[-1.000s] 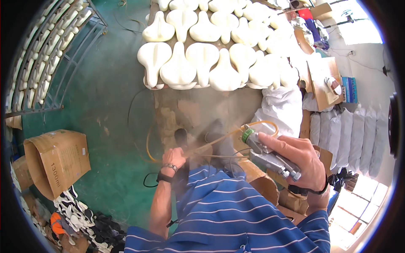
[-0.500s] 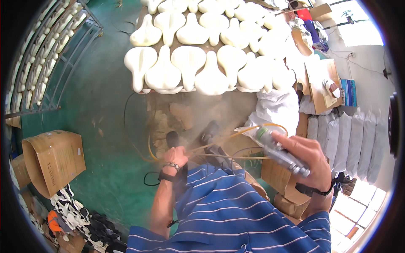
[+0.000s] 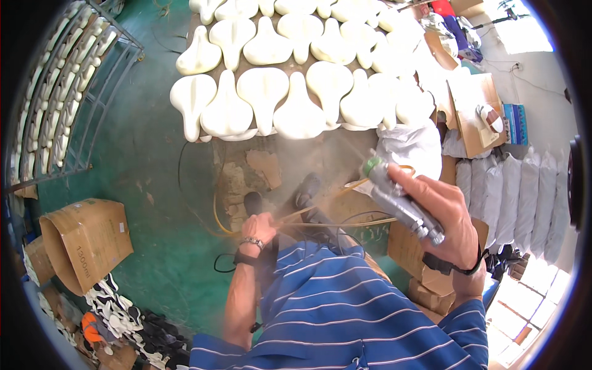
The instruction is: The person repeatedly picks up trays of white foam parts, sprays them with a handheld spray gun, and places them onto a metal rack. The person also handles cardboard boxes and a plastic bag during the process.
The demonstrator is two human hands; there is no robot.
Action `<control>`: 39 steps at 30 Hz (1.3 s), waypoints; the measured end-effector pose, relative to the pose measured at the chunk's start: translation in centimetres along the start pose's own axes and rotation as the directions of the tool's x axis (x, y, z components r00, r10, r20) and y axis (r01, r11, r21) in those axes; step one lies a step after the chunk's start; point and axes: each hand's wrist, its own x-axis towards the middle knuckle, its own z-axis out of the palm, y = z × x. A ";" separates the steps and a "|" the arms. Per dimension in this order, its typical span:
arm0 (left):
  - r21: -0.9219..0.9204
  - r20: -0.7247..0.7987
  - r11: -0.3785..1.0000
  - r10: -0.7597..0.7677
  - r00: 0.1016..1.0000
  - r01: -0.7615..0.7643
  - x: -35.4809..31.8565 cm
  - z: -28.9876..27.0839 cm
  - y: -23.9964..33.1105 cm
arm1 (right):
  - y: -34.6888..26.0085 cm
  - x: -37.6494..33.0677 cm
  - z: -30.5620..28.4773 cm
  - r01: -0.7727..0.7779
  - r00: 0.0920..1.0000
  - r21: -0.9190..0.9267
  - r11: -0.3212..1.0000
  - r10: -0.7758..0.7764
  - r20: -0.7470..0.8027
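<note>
My right hand (image 3: 441, 213) is wrapped round a grey metal spray gun (image 3: 401, 206) with a green ring near its nozzle. The gun tilts up and leftward, and a faint mist hangs before it. Closed round a thin yellowish hose (image 3: 221, 225), my left hand (image 3: 259, 229) stays low in front of my body. The hose runs across to the right hand's side. Beyond both hands, cream-white bicycle saddle pieces (image 3: 263, 92) lie in close rows on a table, their narrow ends pointing alternately toward and away from me. Neither hand touches them.
An open cardboard box (image 3: 92, 240) stands at left, above a heap of black and white pieces (image 3: 114, 308). A rack (image 3: 111, 80) of similar pale pieces is far left. White plastic sacking (image 3: 413, 148) hangs by the table's right corner. Wrapped grey bundles (image 3: 509, 197) line the right wall.
The spray gun in my right hand has moved slightly up and left, its nozzle nearer the saddle pieces. My left hand keeps its hold on the hose. The whole view has shifted slightly.
</note>
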 end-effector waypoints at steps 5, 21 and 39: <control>0.010 -0.020 1.000 0.003 1.000 -0.003 0.1 -1.3 1.0 | 0.4 0.3 -0.8 0.049 0.997 0.010 0.999 -0.049 0.061; 0.142 0.065 0.987 0.062 0.996 -0.071 1.5 -0.7 7.2 | 4.1 -4.6 -3.6 -0.044 0.998 -0.023 0.999 0.043 -0.036; 0.063 -0.022 0.994 0.087 0.996 -0.085 1.4 6.0 14.1 | 10.5 -9.2 -7.5 -0.016 0.965 -0.024 1.000 0.022 0.260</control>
